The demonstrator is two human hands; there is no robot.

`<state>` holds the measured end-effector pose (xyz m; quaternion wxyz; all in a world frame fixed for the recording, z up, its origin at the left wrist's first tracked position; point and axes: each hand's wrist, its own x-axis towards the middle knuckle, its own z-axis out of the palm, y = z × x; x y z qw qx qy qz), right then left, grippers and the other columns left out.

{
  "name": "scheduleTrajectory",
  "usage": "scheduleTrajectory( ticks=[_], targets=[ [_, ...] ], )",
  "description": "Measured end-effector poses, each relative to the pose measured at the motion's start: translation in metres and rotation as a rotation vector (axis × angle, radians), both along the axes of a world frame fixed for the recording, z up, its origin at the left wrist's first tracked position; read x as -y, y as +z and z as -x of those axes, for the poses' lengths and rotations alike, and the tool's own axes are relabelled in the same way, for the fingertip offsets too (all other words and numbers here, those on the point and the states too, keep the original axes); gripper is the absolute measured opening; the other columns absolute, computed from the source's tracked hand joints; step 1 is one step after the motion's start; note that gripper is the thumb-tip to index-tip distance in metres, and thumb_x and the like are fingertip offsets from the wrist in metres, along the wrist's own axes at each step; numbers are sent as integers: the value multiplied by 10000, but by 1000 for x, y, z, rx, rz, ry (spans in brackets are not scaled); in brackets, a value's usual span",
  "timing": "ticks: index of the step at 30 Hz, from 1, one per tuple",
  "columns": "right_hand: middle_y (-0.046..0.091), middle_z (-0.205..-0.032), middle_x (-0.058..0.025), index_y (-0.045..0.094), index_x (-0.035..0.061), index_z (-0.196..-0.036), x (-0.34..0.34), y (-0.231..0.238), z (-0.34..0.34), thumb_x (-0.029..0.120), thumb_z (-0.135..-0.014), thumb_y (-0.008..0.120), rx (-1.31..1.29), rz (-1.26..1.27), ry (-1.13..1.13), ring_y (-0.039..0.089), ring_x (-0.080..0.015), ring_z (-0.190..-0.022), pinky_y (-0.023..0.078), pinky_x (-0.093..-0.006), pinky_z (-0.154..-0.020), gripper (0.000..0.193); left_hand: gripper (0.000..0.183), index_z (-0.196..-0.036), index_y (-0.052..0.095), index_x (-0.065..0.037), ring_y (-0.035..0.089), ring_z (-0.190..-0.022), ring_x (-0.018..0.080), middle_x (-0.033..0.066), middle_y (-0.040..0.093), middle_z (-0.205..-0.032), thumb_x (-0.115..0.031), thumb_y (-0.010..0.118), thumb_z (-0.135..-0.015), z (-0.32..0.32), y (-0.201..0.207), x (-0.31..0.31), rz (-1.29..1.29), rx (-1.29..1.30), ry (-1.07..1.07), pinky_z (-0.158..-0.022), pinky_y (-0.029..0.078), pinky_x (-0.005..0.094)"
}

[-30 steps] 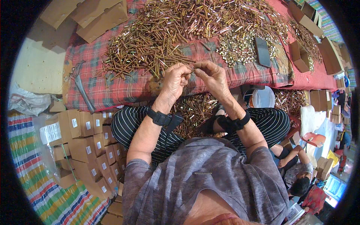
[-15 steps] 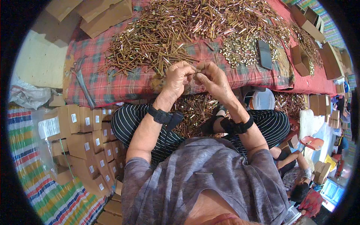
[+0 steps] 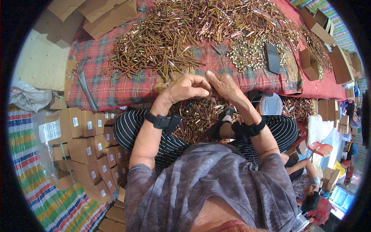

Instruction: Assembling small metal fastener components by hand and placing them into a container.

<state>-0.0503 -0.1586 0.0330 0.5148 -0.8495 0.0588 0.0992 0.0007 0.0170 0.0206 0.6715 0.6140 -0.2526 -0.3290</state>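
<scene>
Centrally, a thin brass-coloured metal pin point(image 3: 210, 94): light, stiff, slippery, best pinched mid-shaft; barely visible, pinched between the fingertips of the left hand point(image 3: 185, 88) and right hand point(image 3: 224, 87), both curled closed on it. Beyond the fingers, a heap of like pins point(image 3: 174, 38) covers the red plaid cloth point(image 3: 112, 89); stacked small cartons point(image 3: 81, 143) lie left of the wrists.

Grey short-sleeved shirt point(image 3: 216, 185), striped trousers point(image 3: 131, 131), black wrist straps point(image 3: 160, 120).

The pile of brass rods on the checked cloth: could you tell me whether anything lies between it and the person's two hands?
Nothing visible does. The left hand and right hand meet at the cloth's near edge, and the pile of brass rods starts just beyond their fingertips.
</scene>
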Motion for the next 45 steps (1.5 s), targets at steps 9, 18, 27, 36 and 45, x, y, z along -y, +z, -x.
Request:
scheduleTrajectory(
  ticks=[9,18,27,36,45],
  targets=[
    [589,-758,-198,583,-5,-791,55,-83,-91,166,-783,569,579,670,-212,581,-360,-722,458,-441,-647,171,141,-857,631,-27,594,-825,336,170,608,-888,-82,571,-742,-50,-29,-40,-910,816,770,-708,480,413],
    [578,-923,-168,527,36,-962,51,-85,-118,69,-667,617,504,898,-14,595,-360,-834,501,-398,-675,310,208,-901,601,-23,593,-827,382,206,620,-834,2,530,-708,-57,-38,-45,-1133,820,643,-726,483,458],
    [622,-891,-130,495,71,-1043,40,-58,-109,192,-643,696,271,1019,145,628,-307,-800,513,-409,-622,463,350,-1023,602,-27,635,-740,285,159,651,-819,-142,630,-693,-56,-31,-48,-912,564,659,-643,498,360],
    [575,-770,-58,368,-48,-1121,11,-27,-66,8,-730,596,199,-457,-291,581,-145,-657,474,-266,-558,456,296,-1121,550,37,519,-543,66,9,568,-759,-95,515,-858,-35,-16,-21,204,-335,583,-462,351,172],
    [554,-749,-45,334,-26,-1149,-17,-19,-37,-11,-770,588,331,-829,-378,537,-106,-631,444,-234,-602,456,283,-1110,571,28,393,-586,21,-46,505,-712,-117,548,-869,-8,-12,13,219,-290,379,-486,286,158]
  ],
)
